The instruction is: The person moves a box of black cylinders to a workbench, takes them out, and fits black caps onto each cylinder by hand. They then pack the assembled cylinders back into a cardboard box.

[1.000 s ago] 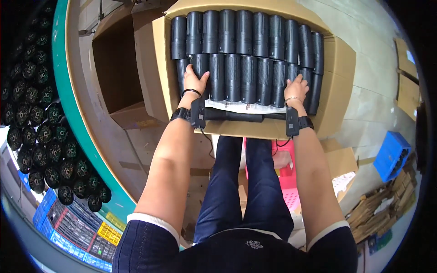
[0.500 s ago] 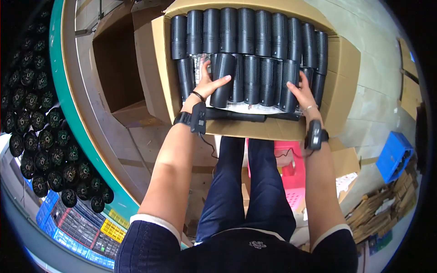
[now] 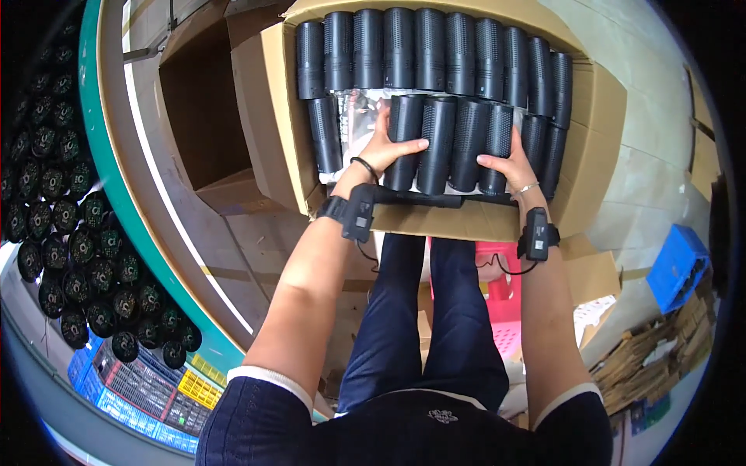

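An open cardboard box (image 3: 594, 140) holds black cylinders with perforated upper parts, standing or leaning in two rows. In the nearer row, my two hands squeeze a group of several black cylinders (image 3: 437, 146) from its ends. My left hand (image 3: 379, 151) grips the left end, its thumb stretched across the front and its fingers partly hidden behind. At the right end, my right hand (image 3: 513, 165) has its thumb on the front of a cylinder. Left of the group, clear plastic wrapping (image 3: 361, 116) shows in a gap beside a lone cylinder (image 3: 324, 136).
A second, open cardboard box (image 3: 206, 116) stands to the left. Beyond it, a green-edged table (image 3: 116, 155) carries many round black parts (image 3: 78, 237). A blue crate (image 3: 676, 268) and flattened cardboard (image 3: 645, 365) lie at the right. Something pink (image 3: 505, 311) is by my legs.
My left hand has moved right, pushing the nearer cylinders closer together toward my right hand. The gap with plastic wrapping at the left has widened.
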Tool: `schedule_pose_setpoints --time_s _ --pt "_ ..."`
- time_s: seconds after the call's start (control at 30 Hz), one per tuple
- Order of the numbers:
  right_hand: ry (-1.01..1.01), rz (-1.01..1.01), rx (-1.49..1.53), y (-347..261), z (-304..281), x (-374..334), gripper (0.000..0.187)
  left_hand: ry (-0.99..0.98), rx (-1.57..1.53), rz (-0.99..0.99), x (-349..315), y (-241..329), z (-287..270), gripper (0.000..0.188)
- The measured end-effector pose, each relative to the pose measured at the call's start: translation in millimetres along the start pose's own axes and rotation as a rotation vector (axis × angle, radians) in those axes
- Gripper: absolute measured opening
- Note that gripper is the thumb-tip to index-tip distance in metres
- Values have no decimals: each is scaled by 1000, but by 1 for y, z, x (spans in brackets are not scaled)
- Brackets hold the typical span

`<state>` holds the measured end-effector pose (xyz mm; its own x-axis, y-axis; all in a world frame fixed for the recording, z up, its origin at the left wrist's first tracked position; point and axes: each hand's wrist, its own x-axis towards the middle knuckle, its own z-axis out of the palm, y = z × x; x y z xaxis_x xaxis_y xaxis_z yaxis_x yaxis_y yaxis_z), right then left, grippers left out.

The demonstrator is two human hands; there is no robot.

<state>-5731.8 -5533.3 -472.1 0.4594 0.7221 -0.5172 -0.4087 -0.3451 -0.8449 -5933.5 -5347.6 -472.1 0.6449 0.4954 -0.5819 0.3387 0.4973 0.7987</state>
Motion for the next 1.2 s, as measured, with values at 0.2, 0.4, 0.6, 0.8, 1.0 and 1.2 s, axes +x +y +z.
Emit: schedule_pose_setpoints --time_s 0.2,0.4,0.6,0.8,1.0,1.2 --pt "-50 190 227 5 -7 11 63 -133 -168 -237 8 10 -9 83" --pt "-152 387 494 24 -8 29 61 -175 -350 -344 11 8 -44 62" --pt "-199 435 613 26 8 30 56 -216 -623 -341 4 -10 -64 53" --pt "-341 511 712 31 15 42 52 -402 -818 -310 3 -15 -44 47" --pt "-356 423 604 21 30 30 53 -437 -708 -242 -7 -9 -37 54" --pt "-324 374 512 -35 44 -60 61 -458 -828 -308 -81 7 -9 55"
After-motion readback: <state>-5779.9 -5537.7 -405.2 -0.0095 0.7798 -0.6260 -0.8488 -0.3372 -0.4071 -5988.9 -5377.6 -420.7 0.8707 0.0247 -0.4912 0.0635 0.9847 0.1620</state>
